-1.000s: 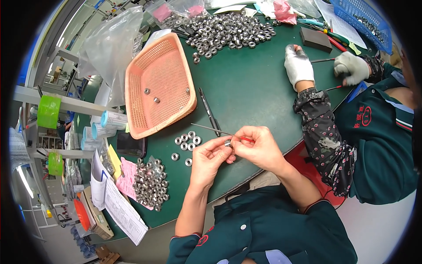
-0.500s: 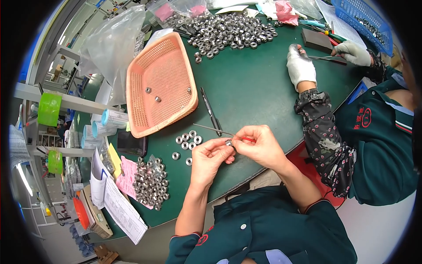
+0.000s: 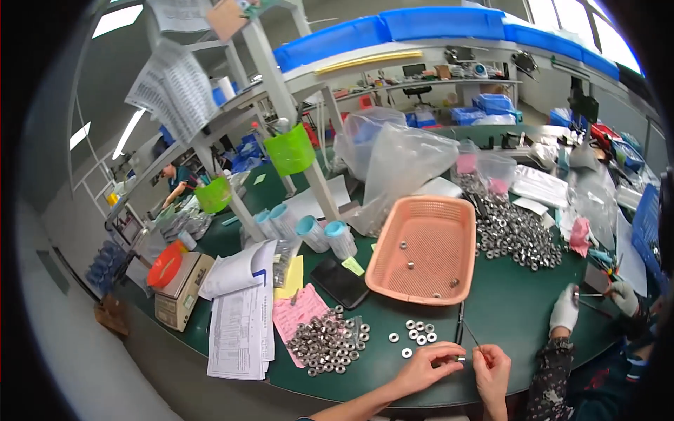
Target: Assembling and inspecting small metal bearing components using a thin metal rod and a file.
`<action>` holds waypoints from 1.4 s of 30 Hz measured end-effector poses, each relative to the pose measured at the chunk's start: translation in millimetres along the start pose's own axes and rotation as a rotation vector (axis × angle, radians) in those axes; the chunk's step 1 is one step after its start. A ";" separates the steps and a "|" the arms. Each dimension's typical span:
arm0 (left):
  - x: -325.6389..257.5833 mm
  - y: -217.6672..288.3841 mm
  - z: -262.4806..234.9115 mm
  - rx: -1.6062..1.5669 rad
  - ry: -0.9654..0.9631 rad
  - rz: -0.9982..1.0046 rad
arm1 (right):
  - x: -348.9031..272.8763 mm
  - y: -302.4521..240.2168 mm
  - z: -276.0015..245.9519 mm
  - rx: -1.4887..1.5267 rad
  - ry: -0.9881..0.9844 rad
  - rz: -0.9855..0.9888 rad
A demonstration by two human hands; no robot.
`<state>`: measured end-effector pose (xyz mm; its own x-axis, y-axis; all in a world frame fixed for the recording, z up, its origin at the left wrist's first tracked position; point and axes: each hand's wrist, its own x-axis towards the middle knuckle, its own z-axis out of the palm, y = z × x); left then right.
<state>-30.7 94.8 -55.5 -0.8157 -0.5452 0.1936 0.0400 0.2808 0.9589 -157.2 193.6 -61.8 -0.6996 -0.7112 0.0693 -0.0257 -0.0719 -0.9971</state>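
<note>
Green bench (image 3: 516, 309): left hand (image 3: 425, 368) pinches metal ring (image 3: 461, 358), right hand (image 3: 494, 366) pinches slim rod (image 3: 472, 334); loose rings (image 3: 424, 337) sit nearby, likely for easy reach.

I see a scale (image 3: 181, 293) w/ red dish (image 3: 166, 266) on top at L, printed sheets (image 3: 235, 333) just R of it, clear bag (image 3: 414, 163) mid-table, blue bins (image 3: 442, 25) up in bkgd.

From head height, the fisheye view looks forward and slantwise down over the green table (image 3: 523, 298), with the left hand (image 3: 425, 368) and right hand (image 3: 493, 368) near, low and right of centre; it reaches to far blue bins (image 3: 442, 27) along the top and windows (image 3: 572, 22) at upper right.
</note>
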 end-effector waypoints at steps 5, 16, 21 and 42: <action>-9.5 5.5 -22.6 -0.492 -0.072 -0.084 | -10.7 -38.4 19.6 -0.417 -0.269 -0.158; -47.9 4.3 -54.8 -1.024 0.135 -0.059 | -20.0 -60.0 74.1 -0.279 -0.521 -0.304; -54.0 1.9 -86.7 -0.987 0.243 0.037 | -8.8 -83.1 81.4 -0.288 -0.457 -0.354; -50.1 -16.5 -136.9 0.234 0.517 0.261 | 106.3 -248.8 452.2 -0.595 -0.616 -1.296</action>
<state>88.5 9.4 -52.7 -0.4089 -0.7307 0.5467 0.0251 0.5899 0.8071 97.7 -180.3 208.2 0.4124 -0.5625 0.7167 -0.7336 -0.6715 -0.1049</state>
